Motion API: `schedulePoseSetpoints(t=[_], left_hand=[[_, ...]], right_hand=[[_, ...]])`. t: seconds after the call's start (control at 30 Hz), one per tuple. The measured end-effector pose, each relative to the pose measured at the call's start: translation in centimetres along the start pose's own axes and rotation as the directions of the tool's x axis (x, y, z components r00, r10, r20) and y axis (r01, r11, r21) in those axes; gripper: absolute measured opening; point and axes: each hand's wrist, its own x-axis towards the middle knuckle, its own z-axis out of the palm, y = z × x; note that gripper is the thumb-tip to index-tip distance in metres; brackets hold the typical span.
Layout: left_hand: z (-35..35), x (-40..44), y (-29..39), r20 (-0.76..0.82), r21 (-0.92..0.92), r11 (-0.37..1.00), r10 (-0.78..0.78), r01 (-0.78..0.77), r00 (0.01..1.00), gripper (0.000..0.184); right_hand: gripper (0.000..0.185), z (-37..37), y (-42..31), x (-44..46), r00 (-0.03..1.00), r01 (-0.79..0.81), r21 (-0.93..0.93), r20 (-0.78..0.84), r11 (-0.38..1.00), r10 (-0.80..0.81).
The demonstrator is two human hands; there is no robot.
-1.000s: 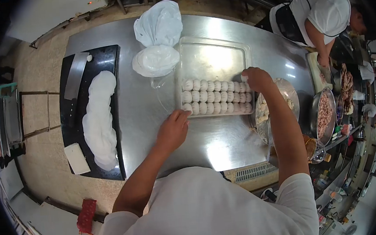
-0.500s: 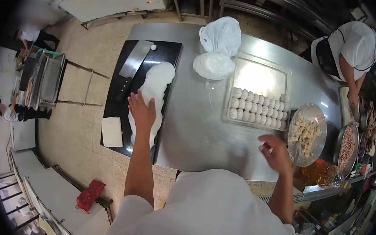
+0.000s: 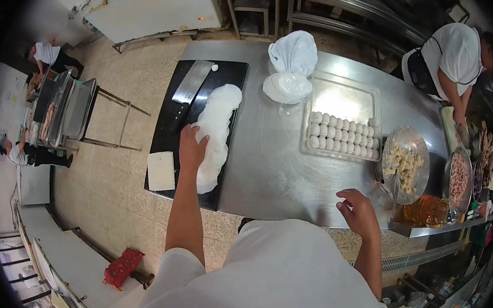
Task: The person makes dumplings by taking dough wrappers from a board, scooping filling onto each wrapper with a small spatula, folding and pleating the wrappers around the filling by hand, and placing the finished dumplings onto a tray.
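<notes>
Overlapping round white dough wrappers (image 3: 216, 127) lie in a long row on the black board (image 3: 209, 200). At their left edge is my left hand (image 3: 192, 149), its thumb apart from its fingers; whether it touches the wrappers I cannot tell. A cleaver (image 3: 193, 80) rests on the board beyond it. My right hand (image 3: 358, 214) hovers by the table's front edge with loosely bent fingers, nothing visible in it. Nearby, pleated dumplings (image 3: 340, 135) sit in rows in a clear tray (image 3: 373, 103). A pale, chunky filling (image 3: 405, 167) is in a metal bowl (image 3: 423, 149) to the right.
White plastic bags (image 3: 292, 58) are at the table's far side. A white block (image 3: 161, 171) lies on the board's near left corner. Bowls of chopped filling (image 3: 458, 178) and a container of amber liquid (image 3: 425, 212) stand right. A co-worker (image 3: 444, 60) leans over the far right.
My left hand has drawn back from on top of the wrappers to their left edge. My right hand stays near the table's front edge, with its fingers slightly more raised.
</notes>
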Motion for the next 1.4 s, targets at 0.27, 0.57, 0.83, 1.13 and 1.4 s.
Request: schedulePoseSetpoints(t=[0.27, 0.57, 0.83, 1.13, 1.4], left_hand=[[-2.1, -3.8, 0.9, 0.079, 0.093, 0.995, 0.036, -0.043, 0.996, 0.053], [-0.2, -4.6, -2.7, 0.039, 0.166, 0.951, 0.26, -0.263, 0.965, 0.022], [-0.7, -4.7, 1.2, 0.062, 0.097, 0.99, 0.101, -0.107, 0.993, 0.025], [-1.7, -2.6, -1.2, 0.055, 0.05, 0.998, -0.027, 0.024, 0.998, 0.019], [-3.0, 1.6, -6.9, -0.17, -0.392, 0.915, -0.178, 0.099, 0.969, 0.034]], right_hand=[[0.025, 0.7, -0.9, 0.3, 0.999, 0.025, -0.022, 0.047, 0.999, -0.024], [0.025, -0.2, -0.3, 0.1, 0.976, 0.219, -0.117, 0.03, 0.969, -0.217], [0.023, 0.8, 0.1, -1.3, 0.988, 0.153, -0.025, 0.041, 0.988, -0.152], [0.023, 1.2, 2.1, -3.0, 0.99, 0.133, 0.0, -0.05, 0.991, -0.132], [0.024, 1.5, 1.9, -3.3, 0.991, 0.126, 0.044, -0.043, 0.991, -0.124]])
